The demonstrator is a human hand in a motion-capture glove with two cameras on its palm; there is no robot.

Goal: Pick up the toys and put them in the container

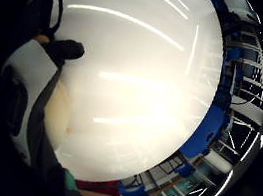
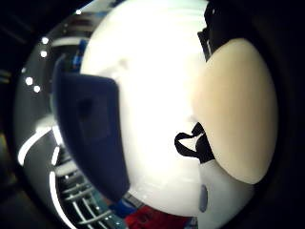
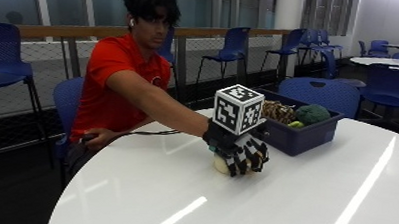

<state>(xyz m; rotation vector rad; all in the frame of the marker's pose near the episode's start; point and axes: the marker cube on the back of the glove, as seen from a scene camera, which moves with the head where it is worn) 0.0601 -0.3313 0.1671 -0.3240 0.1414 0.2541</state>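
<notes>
Gloved right hand (image 3: pixel 241 152) curls its fingers round a pale rounded toy (image 3: pixel 221 164) resting on the white desk (image 3: pixel 283 195), just beside the blue container (image 3: pixel 304 133) (other toys already inside). Advice: lift clear of the rim before releasing.

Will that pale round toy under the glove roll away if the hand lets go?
Maybe. The pale toy looks rounded and smooth, and the white table is glossy, so it would probably roll or slide. The gloved hand, curled over it, hides most of it, so any flat side can't be seen. It looks small, so probably light.
</notes>
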